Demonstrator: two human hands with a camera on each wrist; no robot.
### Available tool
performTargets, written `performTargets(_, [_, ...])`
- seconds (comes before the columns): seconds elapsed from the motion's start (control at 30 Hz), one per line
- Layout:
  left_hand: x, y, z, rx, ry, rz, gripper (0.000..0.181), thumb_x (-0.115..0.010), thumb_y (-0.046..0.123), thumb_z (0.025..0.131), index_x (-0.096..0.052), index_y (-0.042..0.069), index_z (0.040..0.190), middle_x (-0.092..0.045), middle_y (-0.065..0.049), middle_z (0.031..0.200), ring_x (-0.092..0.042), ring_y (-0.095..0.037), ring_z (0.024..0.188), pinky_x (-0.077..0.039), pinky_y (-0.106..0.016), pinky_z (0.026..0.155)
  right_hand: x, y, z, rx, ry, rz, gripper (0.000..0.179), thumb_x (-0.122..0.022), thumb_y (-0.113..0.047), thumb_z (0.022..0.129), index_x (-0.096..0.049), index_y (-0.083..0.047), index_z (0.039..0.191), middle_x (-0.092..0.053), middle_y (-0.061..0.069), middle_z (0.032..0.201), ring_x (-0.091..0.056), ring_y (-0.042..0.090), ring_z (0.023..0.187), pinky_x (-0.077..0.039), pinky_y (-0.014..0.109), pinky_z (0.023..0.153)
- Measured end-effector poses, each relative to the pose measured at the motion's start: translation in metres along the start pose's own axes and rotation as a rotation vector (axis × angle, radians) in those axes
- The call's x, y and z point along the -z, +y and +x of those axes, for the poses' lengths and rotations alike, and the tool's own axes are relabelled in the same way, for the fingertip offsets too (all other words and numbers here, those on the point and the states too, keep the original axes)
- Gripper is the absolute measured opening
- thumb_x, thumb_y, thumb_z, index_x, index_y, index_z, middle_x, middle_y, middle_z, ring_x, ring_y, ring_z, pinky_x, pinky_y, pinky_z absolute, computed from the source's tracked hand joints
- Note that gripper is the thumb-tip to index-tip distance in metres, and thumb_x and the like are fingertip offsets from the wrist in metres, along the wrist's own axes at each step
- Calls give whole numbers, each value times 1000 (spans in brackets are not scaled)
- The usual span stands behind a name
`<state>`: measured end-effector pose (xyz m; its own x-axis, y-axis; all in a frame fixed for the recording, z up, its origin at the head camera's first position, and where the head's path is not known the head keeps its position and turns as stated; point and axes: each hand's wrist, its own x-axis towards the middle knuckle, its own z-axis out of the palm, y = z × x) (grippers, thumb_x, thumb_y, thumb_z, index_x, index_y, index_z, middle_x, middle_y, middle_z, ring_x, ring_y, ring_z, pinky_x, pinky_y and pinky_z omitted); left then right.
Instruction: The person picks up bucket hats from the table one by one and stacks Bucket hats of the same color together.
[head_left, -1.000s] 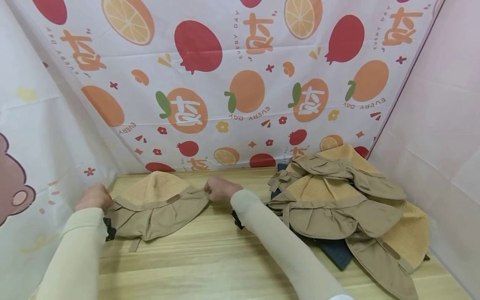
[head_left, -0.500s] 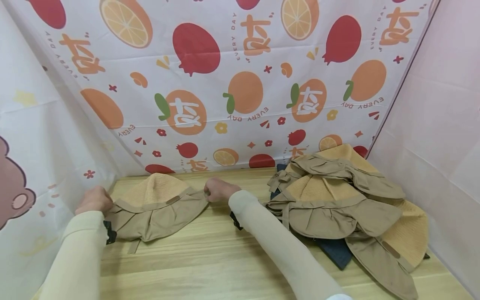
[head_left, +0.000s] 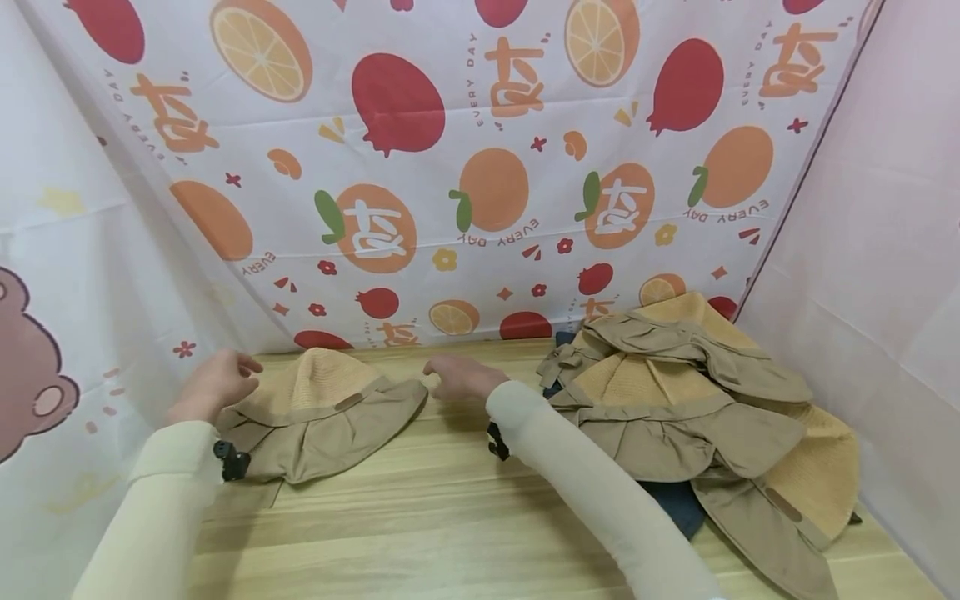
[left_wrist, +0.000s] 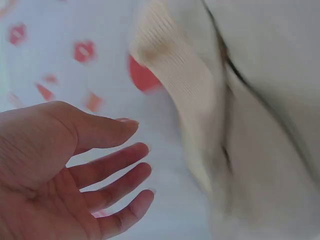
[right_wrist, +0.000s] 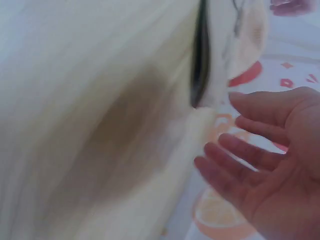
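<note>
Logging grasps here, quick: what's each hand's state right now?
Left hand: open, holding nothing, near the hat.
Right hand: open, holding nothing, near the hat's brim.
</note>
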<state>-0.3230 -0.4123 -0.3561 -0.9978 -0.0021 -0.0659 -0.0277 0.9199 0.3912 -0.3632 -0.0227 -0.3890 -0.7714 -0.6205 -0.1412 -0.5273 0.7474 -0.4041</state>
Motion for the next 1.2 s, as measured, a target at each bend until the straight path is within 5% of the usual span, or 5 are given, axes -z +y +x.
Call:
performTargets(0.23, [-6, 67, -19, -215, 130, 4, 32, -67, 8, 93, -68, -11, 118, -67, -37, 118, -65, -52, 104, -55, -60, 83, 42, 14, -33, 17, 35, -132, 46, -64, -15, 101, -57, -2, 145, -58, 13, 150, -55, 29, 139, -47, 42, 115])
performTargets(0.43, [-15, 116, -38, -348, 34, -31, 31, -69, 11, 95, -70, -8, 119, -69, -33, 118, -69, -47, 101, -57, -58, 87, 91, 39, -74, -36, 56, -119, 30, -64, -14, 99, -67, 2, 124, -70, 16, 123, -62, 24, 94, -53, 38, 89])
performTargets(0.7, [-37, 170, -60, -473, -100, -31, 33, -71, 14, 96, -71, -2, 124, -72, -22, 124, -69, -40, 111, -58, -54, 92, 145, 83, -132, -196, 123, -105, 40, -65, -22, 100, -65, 2, 132, -68, 23, 132, -65, 38, 123, -54, 51, 103])
performTargets(1.03, [-58, 203, -87, -667, -147, 22, 12, -74, 11, 94, -75, 8, 106, -72, -2, 100, -70, -19, 92, -61, -37, 79, 176, 155, -203, -315, 159, -124, 39, -64, -16, 96, -65, 11, 124, -64, 32, 128, -63, 47, 116, -55, 55, 95])
performTargets(1.2, [-65, 211, -98, -622, -174, 62, 20, -77, 17, 93, -76, 10, 112, -71, 1, 103, -69, -19, 93, -56, -28, 74, 184, 195, -240, -467, 92, -25, 49, -60, -20, 100, -55, 15, 134, -57, 39, 134, -63, 51, 113, -59, 54, 87])
